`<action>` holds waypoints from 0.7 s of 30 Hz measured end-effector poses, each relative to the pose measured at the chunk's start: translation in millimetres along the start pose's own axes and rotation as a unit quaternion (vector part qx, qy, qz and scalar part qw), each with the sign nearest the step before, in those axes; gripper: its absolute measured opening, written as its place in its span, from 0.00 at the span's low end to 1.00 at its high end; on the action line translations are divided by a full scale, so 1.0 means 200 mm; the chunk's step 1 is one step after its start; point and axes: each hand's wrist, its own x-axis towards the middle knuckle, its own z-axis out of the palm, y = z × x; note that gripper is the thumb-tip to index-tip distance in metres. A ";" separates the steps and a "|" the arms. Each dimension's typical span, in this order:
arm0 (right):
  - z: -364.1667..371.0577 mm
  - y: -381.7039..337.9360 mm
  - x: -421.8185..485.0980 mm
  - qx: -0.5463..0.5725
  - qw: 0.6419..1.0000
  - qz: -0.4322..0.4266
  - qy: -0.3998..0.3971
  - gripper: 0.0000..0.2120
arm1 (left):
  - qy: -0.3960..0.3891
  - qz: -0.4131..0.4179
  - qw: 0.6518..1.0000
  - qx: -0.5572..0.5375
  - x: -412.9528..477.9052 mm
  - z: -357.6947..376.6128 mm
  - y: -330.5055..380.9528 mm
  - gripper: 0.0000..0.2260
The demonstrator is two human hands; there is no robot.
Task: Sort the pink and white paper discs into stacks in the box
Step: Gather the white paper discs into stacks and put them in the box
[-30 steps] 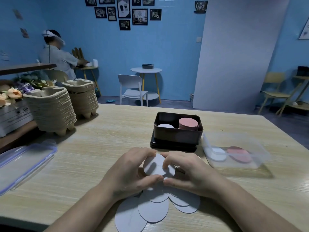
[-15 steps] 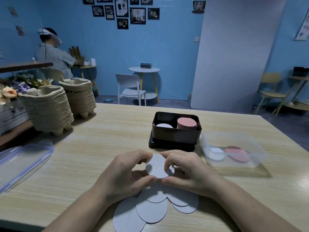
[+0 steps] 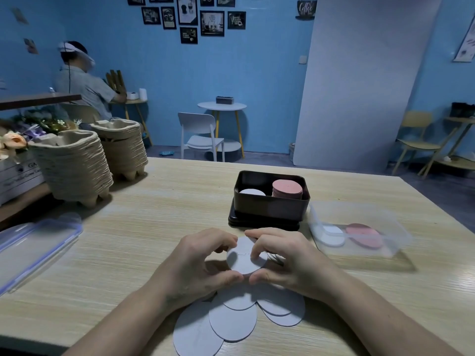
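My left hand (image 3: 200, 263) and my right hand (image 3: 285, 258) together hold a small stack of white paper discs (image 3: 243, 260) by its edges, just above the table. Several more white discs (image 3: 231, 322) lie fanned out on the table under and in front of my hands. Behind my hands stands the dark box (image 3: 270, 206) on its lid. Inside it a tall pink disc stack (image 3: 287, 189) fills the right side and a low white disc stack (image 3: 252, 192) sits on the left.
A clear plastic tub (image 3: 359, 227) right of the box holds a white and a pink disc. Its clear lid (image 3: 33, 247) lies at the table's left edge. Two stacks of pulp trays (image 3: 74, 165) stand at the back left. A person sits far behind.
Both hands keep holding the white stack in the same spot; the fingers have shifted slightly around its edge. The camera tilted a little.
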 end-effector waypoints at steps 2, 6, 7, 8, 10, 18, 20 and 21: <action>0.00 -0.01 0.00 -0.003 1.000 -0.006 -0.014 0.15 | 0.006 0.006 1.000 0.000 0.00 0.00 0.01 0.20; -0.01 -0.03 0.02 -0.004 0.999 0.001 -0.042 0.12 | 0.002 0.017 1.000 0.009 0.01 0.01 0.01 0.18; -0.01 -0.03 0.01 -0.008 0.999 0.002 -0.046 0.11 | 0.002 0.020 1.000 0.012 0.01 0.01 0.01 0.17; -0.01 -0.03 0.01 -0.016 0.999 0.003 -0.049 0.11 | 0.002 0.022 1.000 0.014 0.01 0.01 0.01 0.16; -0.01 -0.02 0.01 -0.035 0.998 0.005 -0.051 0.11 | 0.002 0.025 1.000 0.014 0.01 0.01 0.02 0.14; -0.01 -0.02 0.03 -0.070 0.995 0.011 -0.067 0.12 | -0.010 0.025 1.000 0.016 0.01 0.01 0.00 0.12; -0.02 -0.03 0.05 -0.072 0.995 0.006 -0.065 0.11 | -0.002 0.022 1.000 0.017 0.01 0.00 0.00 0.13; -0.02 -0.03 0.05 -0.066 0.996 0.005 -0.064 0.11 | 0.002 0.022 1.000 0.022 0.01 0.00 0.01 0.13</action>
